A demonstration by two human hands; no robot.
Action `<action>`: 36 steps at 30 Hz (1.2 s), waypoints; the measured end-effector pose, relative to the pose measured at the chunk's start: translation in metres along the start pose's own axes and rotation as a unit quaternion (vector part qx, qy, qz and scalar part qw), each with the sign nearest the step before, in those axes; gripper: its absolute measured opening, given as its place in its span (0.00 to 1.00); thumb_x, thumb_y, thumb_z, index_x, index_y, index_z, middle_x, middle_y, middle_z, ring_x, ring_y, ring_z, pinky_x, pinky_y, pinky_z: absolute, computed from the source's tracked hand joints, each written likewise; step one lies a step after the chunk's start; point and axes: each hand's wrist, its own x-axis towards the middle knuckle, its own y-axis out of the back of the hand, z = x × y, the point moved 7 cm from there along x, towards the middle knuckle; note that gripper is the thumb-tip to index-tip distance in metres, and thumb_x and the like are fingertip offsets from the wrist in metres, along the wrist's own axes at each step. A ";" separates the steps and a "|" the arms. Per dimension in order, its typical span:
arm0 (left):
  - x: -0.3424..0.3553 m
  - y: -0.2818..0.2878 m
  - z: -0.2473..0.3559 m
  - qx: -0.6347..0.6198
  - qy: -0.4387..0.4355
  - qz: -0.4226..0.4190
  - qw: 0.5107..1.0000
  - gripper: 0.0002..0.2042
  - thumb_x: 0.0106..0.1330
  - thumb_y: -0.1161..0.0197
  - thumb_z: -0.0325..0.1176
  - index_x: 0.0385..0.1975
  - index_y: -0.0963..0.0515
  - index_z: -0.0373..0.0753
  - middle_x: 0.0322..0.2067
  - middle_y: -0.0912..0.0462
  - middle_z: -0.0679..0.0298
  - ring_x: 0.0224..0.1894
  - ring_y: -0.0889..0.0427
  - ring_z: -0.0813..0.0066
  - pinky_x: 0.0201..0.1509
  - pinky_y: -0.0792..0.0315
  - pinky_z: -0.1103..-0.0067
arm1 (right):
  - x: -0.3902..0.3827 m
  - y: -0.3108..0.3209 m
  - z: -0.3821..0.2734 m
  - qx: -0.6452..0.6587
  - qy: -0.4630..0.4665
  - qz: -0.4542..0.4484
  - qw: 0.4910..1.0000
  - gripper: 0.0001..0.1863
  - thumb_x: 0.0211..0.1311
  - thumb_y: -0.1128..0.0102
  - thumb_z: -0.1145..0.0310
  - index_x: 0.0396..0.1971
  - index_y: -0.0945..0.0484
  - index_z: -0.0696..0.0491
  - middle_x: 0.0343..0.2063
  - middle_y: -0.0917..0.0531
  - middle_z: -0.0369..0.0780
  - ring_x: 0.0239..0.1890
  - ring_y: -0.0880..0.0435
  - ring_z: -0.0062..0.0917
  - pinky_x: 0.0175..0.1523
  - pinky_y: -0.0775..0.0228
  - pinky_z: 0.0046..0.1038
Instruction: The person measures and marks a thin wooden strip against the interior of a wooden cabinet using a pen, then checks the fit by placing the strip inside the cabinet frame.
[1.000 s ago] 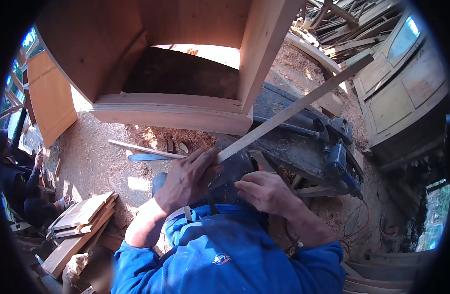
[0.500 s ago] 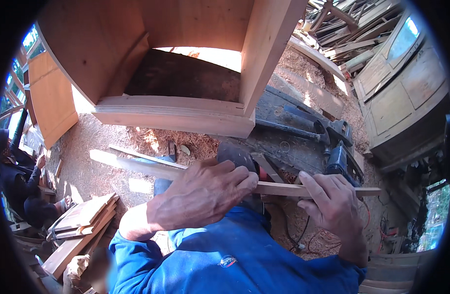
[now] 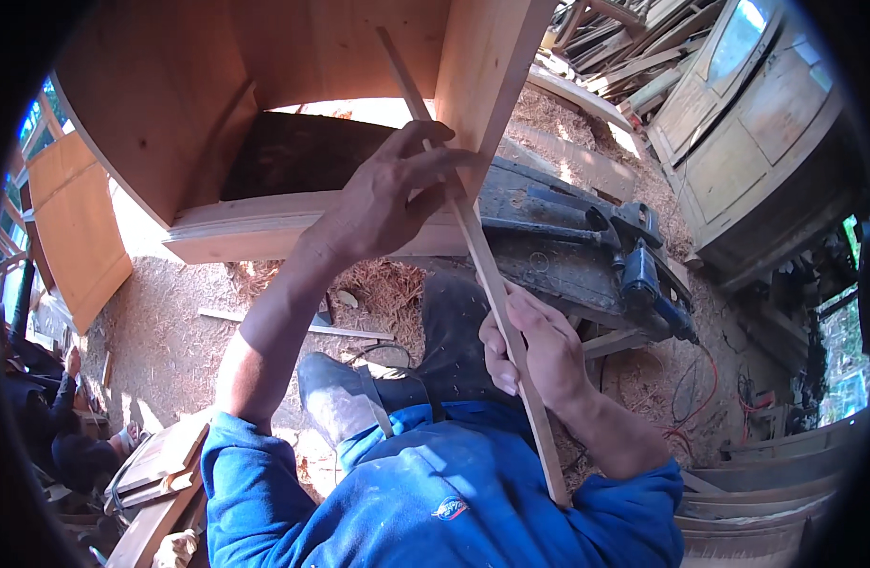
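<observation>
A long, thin pale wooden strip (image 3: 484, 256) runs steeply from inside the open wooden cabinet frame (image 3: 321, 221) down toward my blue-sweatered body. My left hand (image 3: 387, 194) grips its upper part, fingers closed around it, in front of the cabinet's right side. Lower down, my right hand (image 3: 539, 350) holds the strip with curled fingers. To the right of the cabinet lies a dark, worn bench (image 3: 548, 270) with a blue-grey metal tool (image 3: 643, 284) at its right end.
A co-worker (image 3: 42, 369) is at the left, near an orange-brown panel (image 3: 80, 218) and stacked boards (image 3: 160, 464). Offcuts (image 3: 624, 52) are heaped at the back right, beside an old cabinet (image 3: 743, 151). A red cable (image 3: 705, 398) crosses the shavings-strewn floor (image 3: 160, 331). Planks lie bottom right.
The strip has turned from sideways to steep, its upper end now before the cabinet opening. My left hand has moved up along with it; my right hand has shifted left and up.
</observation>
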 end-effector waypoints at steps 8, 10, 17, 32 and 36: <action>-0.007 -0.046 -0.111 -0.367 0.442 0.030 0.818 0.17 0.72 0.39 0.41 0.49 0.22 0.33 0.41 0.18 0.63 0.41 0.16 0.74 0.43 0.19 0.71 | 0.011 -0.007 -0.005 -0.121 0.057 0.091 0.987 0.28 0.66 0.44 0.76 0.65 0.39 0.60 0.33 0.25 0.39 0.24 0.22 0.19 0.26 0.26 0.21; 0.003 -0.058 -0.110 -0.357 0.450 -0.013 0.818 0.18 0.72 0.39 0.42 0.50 0.23 0.33 0.40 0.17 0.63 0.40 0.16 0.74 0.43 0.18 0.70 | 0.006 -0.008 -0.007 -0.238 0.027 0.100 0.966 0.33 0.61 0.42 0.76 0.66 0.42 0.58 0.38 0.28 0.39 0.29 0.21 0.18 0.30 0.25 0.21; 0.000 -0.085 -0.135 -0.365 0.471 -0.060 0.801 0.19 0.71 0.38 0.38 0.55 0.24 0.33 0.41 0.14 0.58 0.45 0.14 0.70 0.48 0.19 0.71 | 0.021 -0.029 -0.004 -0.283 0.061 0.093 0.953 0.36 0.60 0.39 0.73 0.67 0.43 0.58 0.39 0.27 0.40 0.35 0.23 0.20 0.41 0.25 0.26; 0.013 -0.097 -0.139 -0.372 0.470 -0.071 0.797 0.18 0.73 0.45 0.37 0.61 0.25 0.41 0.44 0.16 0.53 0.39 0.12 0.63 0.45 0.14 0.68 | 0.056 -0.016 0.006 -0.301 0.073 0.156 0.938 0.34 0.63 0.40 0.73 0.67 0.43 0.57 0.39 0.27 0.41 0.27 0.23 0.20 0.26 0.28 0.24; 0.014 -0.095 -0.125 -0.391 0.469 -0.138 0.780 0.18 0.75 0.49 0.37 0.61 0.29 0.41 0.46 0.18 0.54 0.41 0.12 0.62 0.46 0.15 0.67 | 0.058 -0.016 0.005 -0.308 0.075 0.157 0.935 0.33 0.64 0.40 0.74 0.66 0.43 0.57 0.40 0.28 0.42 0.26 0.23 0.20 0.26 0.28 0.24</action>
